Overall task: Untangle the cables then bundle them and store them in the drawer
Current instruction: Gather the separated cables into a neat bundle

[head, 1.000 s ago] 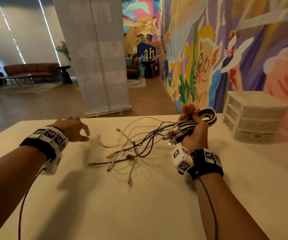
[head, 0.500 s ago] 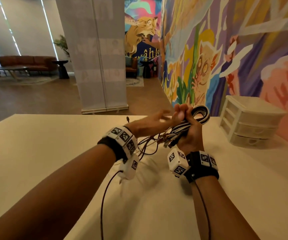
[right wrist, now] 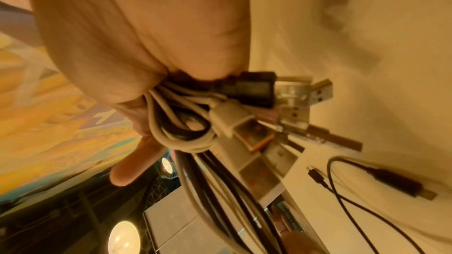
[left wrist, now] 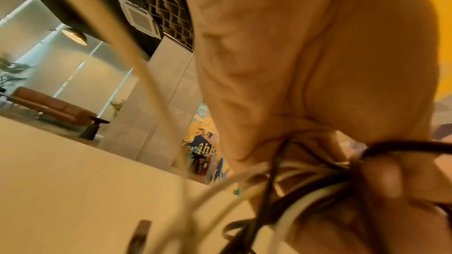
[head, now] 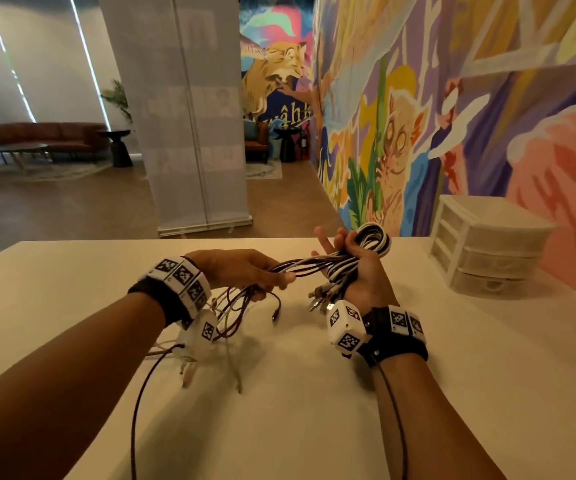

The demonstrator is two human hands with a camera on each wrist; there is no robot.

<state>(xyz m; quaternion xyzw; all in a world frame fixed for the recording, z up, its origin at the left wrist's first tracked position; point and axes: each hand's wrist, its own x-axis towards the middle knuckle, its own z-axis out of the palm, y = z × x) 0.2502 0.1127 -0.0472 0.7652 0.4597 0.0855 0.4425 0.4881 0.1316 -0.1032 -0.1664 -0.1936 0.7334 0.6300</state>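
A bundle of black and white cables (head: pixel 355 258) is held above the white table (head: pixel 279 410). My right hand (head: pixel 359 268) grips the looped part, with the loop (head: pixel 376 237) sticking out above the fist and USB plugs (head: pixel 317 299) hanging below it. In the right wrist view the plugs (right wrist: pixel 293 103) fan out under the palm. My left hand (head: pixel 255 271) pinches the loose strands (head: pixel 300 268) a little to the left of the right hand. Their free ends (head: pixel 231 317) hang down to the table under the left wrist. The left wrist view shows blurred strands (left wrist: pixel 305 181) held by the fingers.
A white three-drawer plastic unit (head: pixel 487 251) stands at the table's back right, against the painted wall; its drawers look closed. The table's far edge (head: pixel 141 242) drops to a lounge floor with a banner stand (head: pixel 189 133) beyond.
My left hand came from the far left across to the bundle, took hold of the loose strands, and has now drawn them leftward, away from the right hand. The right hand stayed put.
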